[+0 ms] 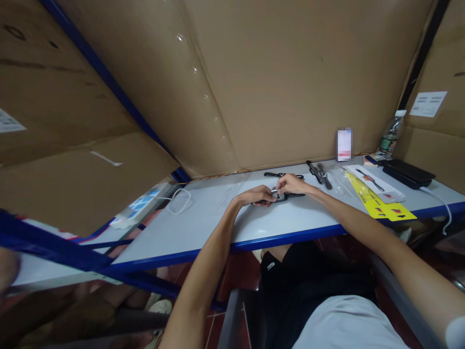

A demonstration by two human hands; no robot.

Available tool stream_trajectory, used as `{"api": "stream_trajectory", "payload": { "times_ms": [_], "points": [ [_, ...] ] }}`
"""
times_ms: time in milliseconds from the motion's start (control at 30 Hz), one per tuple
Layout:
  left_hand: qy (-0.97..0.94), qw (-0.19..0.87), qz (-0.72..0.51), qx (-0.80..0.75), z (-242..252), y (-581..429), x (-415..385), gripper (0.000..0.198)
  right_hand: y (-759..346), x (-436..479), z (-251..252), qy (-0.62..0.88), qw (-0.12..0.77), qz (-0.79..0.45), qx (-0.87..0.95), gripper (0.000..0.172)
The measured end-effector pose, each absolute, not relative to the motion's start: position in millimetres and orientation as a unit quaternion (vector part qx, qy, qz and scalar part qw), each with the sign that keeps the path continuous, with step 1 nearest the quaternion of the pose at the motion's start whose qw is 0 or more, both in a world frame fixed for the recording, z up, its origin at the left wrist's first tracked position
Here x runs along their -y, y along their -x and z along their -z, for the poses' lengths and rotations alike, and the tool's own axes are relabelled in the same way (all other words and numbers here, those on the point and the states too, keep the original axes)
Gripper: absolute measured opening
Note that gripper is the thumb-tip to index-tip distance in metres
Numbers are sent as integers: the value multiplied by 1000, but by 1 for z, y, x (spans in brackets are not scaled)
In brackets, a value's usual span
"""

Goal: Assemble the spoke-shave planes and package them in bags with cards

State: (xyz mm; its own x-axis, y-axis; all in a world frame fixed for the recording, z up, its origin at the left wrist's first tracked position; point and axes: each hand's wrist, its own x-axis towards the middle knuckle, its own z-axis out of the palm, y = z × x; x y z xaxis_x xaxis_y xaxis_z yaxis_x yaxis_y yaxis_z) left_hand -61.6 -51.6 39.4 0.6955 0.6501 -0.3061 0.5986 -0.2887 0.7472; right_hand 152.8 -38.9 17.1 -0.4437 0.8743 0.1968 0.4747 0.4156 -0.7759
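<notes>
Where the two hands meet at mid-table, a small dark watch-like piece [284, 197] is held flat against the grey table [203, 218]. It is pinned by the left hand [257, 196], fingers closed over its left end, while the right hand [290, 184] is pinched on a thin pale pin [274, 191] above it. The piece is judged light, with a rigid body and flexible strap ends; it is best gripped by the body's edges. Farther off lie another dark strap [282, 175] and two tools [319, 173]; to the right, a yellow card [378, 201], a white package [374, 183], a black case [407, 172] and a bottle [390, 133].
</notes>
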Motion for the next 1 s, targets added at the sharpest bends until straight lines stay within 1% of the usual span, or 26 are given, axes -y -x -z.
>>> {"api": "stream_trajectory", "payload": {
  "times_ms": [67,233,367,667,900,933,1000],
  "points": [
    [-805,449,-27,-388,-40,61,53,41,-153,41,-17,426,303,-299,798,9],
    [-802,462,-41,-377,-41,59,57,33,-153,44,-14,426,304,-276,806,6],
    [-798,455,-39,-393,-43,57,59,35,-153,42,-14,439,314,-267,798,4],
    [-796,455,-48,-396,-41,54,58,36,-155,39,-13,457,305,-260,794,8],
    [-796,457,-49,-394,-40,54,57,34,-152,42,-13,453,283,-271,801,22],
    [-796,456,-47,-395,-40,54,57,34,-153,43,-13,454,283,-270,801,23],
    [-798,452,-44,-397,-40,55,57,33,-153,42,-14,458,283,-264,801,18]
  ]
}}
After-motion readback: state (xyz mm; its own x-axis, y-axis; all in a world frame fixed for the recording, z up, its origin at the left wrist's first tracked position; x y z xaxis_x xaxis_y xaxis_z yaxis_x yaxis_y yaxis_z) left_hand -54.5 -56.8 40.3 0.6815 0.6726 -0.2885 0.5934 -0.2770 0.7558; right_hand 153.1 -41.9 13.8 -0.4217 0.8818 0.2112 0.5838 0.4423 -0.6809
